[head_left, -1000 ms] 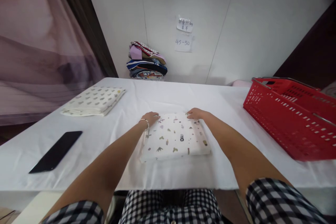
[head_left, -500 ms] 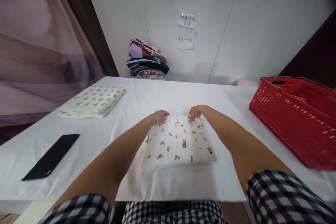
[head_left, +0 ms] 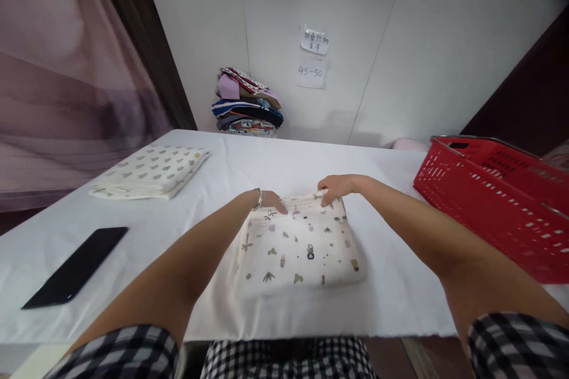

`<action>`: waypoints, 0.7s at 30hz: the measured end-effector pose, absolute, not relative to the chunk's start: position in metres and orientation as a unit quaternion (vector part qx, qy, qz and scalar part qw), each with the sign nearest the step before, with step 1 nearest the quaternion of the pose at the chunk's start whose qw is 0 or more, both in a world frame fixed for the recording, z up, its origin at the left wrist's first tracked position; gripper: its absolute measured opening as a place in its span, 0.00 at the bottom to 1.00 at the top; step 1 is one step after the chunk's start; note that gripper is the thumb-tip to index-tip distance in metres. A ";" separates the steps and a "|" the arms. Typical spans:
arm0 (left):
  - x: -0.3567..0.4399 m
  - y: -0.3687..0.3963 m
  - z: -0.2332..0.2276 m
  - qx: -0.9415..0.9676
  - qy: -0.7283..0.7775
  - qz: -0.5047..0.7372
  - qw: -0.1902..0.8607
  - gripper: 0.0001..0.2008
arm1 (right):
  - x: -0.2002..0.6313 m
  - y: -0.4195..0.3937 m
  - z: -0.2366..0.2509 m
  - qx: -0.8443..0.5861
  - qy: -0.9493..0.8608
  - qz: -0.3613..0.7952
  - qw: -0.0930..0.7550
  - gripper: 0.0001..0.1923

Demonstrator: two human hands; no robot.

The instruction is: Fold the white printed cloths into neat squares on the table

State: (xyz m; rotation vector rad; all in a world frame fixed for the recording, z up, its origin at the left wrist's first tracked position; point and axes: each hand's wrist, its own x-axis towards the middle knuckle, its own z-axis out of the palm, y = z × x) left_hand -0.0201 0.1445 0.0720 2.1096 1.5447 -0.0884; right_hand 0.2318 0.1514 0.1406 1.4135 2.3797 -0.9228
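Observation:
A folded white cloth with small printed figures (head_left: 300, 246) lies on the white table (head_left: 284, 166) right in front of me. My left hand (head_left: 272, 201), with a bracelet at the wrist, grips the cloth's far edge on the left. My right hand (head_left: 336, 187) pinches the same far edge on the right and lifts it slightly off the table. Both forearms reach over the near part of the table.
A second folded cloth with a leaf print (head_left: 149, 172) lies at the far left. A black phone (head_left: 75, 266) rests near the left front edge. A red plastic basket (head_left: 493, 204) stands at the right. A pile of folded clothes (head_left: 246, 103) sits against the back wall.
Both hands went from lying flat on the cloth's far corners to gripping its far edge, which now rises a little. The cloth has shifted slightly toward me.

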 end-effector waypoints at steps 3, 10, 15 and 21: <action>-0.022 0.144 0.091 0.770 0.543 -0.089 0.323 0.20 | 0.232 0.143 0.155 0.489 0.815 -0.294 0.102 0.33; -0.033 0.136 0.207 0.814 0.577 0.009 0.066 0.23 | 0.245 0.126 0.234 0.508 0.849 -0.144 -0.005 0.21; -0.030 0.096 0.222 0.794 0.573 0.172 -0.114 0.19 | 0.248 0.092 0.230 0.467 0.849 0.143 -0.201 0.17; -0.014 0.035 0.075 0.849 0.517 0.086 -0.067 0.15 | 0.249 0.051 0.075 0.445 0.885 0.105 -0.092 0.20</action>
